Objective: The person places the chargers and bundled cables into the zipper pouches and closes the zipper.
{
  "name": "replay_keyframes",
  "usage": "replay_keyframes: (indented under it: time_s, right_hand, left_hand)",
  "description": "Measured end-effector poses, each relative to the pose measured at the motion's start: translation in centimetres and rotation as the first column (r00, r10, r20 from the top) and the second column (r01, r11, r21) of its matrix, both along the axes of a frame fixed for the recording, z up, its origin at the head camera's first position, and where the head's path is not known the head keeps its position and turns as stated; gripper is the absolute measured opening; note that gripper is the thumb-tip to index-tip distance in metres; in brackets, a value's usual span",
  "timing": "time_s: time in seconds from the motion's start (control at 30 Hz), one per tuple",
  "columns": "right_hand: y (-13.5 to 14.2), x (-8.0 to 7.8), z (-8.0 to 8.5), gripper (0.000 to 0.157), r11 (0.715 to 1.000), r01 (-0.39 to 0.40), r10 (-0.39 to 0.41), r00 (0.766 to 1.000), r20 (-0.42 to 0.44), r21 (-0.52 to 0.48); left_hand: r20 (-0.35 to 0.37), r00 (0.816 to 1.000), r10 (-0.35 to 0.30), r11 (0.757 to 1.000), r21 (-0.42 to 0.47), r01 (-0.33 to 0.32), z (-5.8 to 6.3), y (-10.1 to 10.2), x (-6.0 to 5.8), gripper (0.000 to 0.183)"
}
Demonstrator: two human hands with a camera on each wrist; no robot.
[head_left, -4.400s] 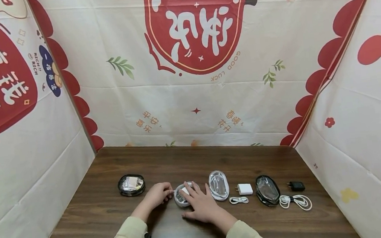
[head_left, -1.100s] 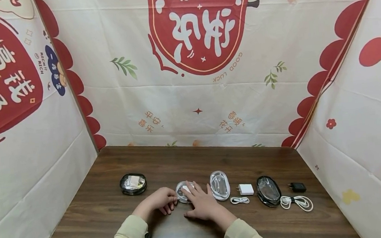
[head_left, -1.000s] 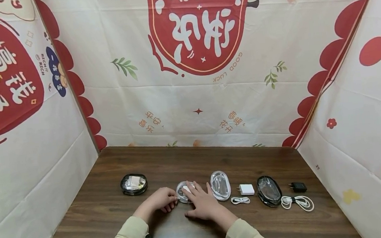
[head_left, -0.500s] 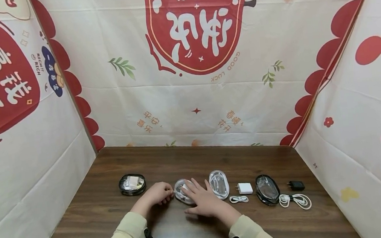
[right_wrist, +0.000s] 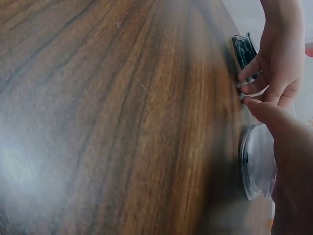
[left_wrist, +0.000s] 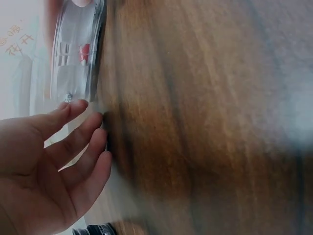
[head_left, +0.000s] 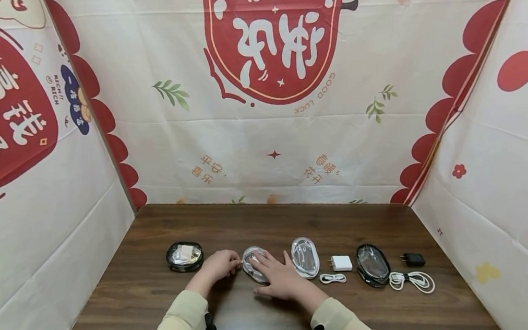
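Observation:
A small clear, white-edged oval zip pouch (head_left: 251,272) lies on the table between my hands, with whitish things inside; the left wrist view also shows a small red item (left_wrist: 84,53) through its wall. My left hand (head_left: 220,266) is at the pouch's left end, where thumb and forefinger pinch the small zipper pull (left_wrist: 69,97); the other fingers are loosely bent. My right hand (head_left: 281,279) rests on the pouch's right part with fingers spread, hiding some of it. Just right of that hand lies a second clear, white-edged pouch (head_left: 304,258).
Farther right lie a white charger plug (head_left: 340,263), a bundled white cable (head_left: 332,278), a black-edged clear pouch (head_left: 373,265), a black plug (head_left: 413,260) and a white cable with a black tie (head_left: 417,280). A filled black-edged pouch (head_left: 184,256) sits left. Fabric walls enclose the table.
About a second ago my left hand was lower at the pouch's near left edge; now it is slightly up and left at the zipper pull. The pouch has turned a little under my right hand.

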State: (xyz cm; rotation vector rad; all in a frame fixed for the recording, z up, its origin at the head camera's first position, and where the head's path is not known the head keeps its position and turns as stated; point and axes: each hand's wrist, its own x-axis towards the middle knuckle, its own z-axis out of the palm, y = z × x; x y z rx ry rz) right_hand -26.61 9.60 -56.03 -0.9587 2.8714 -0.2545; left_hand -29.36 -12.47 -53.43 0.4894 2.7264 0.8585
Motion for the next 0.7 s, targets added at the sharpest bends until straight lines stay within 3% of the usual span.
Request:
replay_keyframes:
  time_s: [0.37,0.7]
  right_hand:
    - [-0.28,0.58,0.5,0.081,0.999,0.034,-0.032,0.998,0.053,-0.029]
    - [-0.3,0.7,0.66,0.081,0.998,0.056,-0.055,0.996,0.074,-0.016]
  left_hand:
    - [-0.054,0.998,-0.03,0.999,0.016,0.03,-0.4,-0.19,0.56,0.02]
    - [-0.053,0.996,-0.069,0.997,0.036,0.071,-0.44,-0.24,0.78,0.019]
